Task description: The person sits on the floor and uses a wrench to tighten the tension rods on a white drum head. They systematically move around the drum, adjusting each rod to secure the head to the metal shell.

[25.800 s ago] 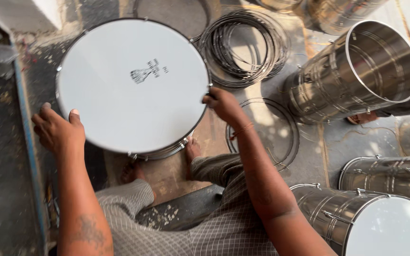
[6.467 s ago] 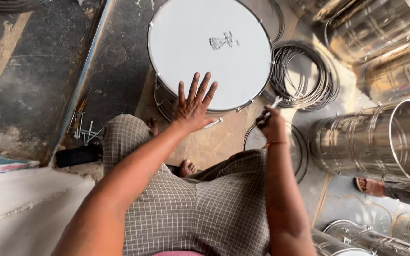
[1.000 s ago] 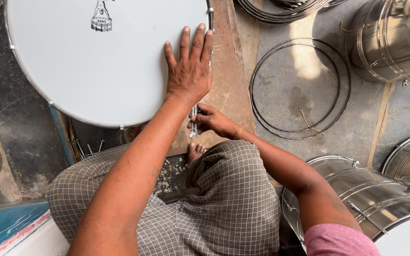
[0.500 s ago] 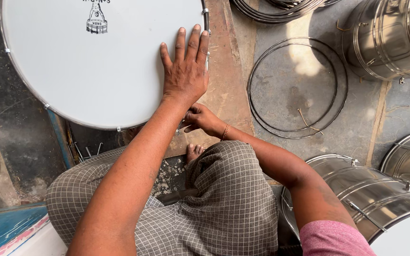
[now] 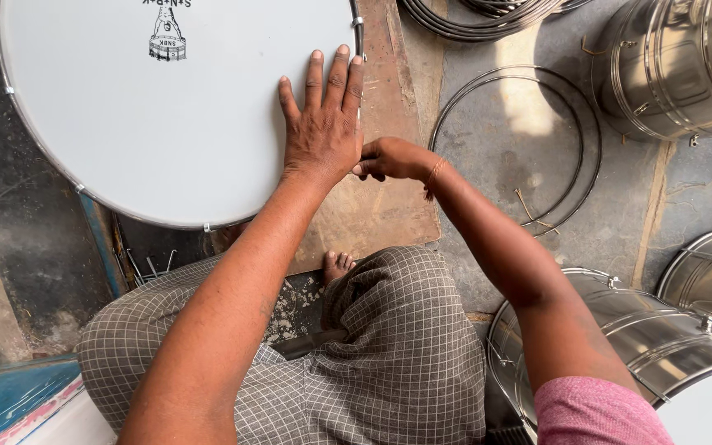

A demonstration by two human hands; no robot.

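Observation:
A large drum with a white head (image 5: 158, 115) and a metal rim lies flat in front of me. My left hand (image 5: 321, 124) rests palm down on the drum's right part, fingers spread near the rim. My right hand (image 5: 389, 158) is closed just to the right of the left hand at the drum's edge, fingers curled; what it grips is hidden by the left hand. I sit cross-legged in a checked cloth (image 5: 372, 354), one bare foot (image 5: 338, 265) showing on the brown board (image 5: 381, 206).
Thin metal hoops (image 5: 521, 148) lie on the grey floor to the right, and a coil of hoops (image 5: 471, 16) sits at the top. Shiny steel drum shells stand at upper right (image 5: 677, 66), right (image 5: 710, 272) and lower right (image 5: 620, 330). A blue board (image 5: 10, 395) lies lower left.
My right hand has risen from below the left wrist to beside the left hand at the drum's rim. The left hand stays flat on the drum head.

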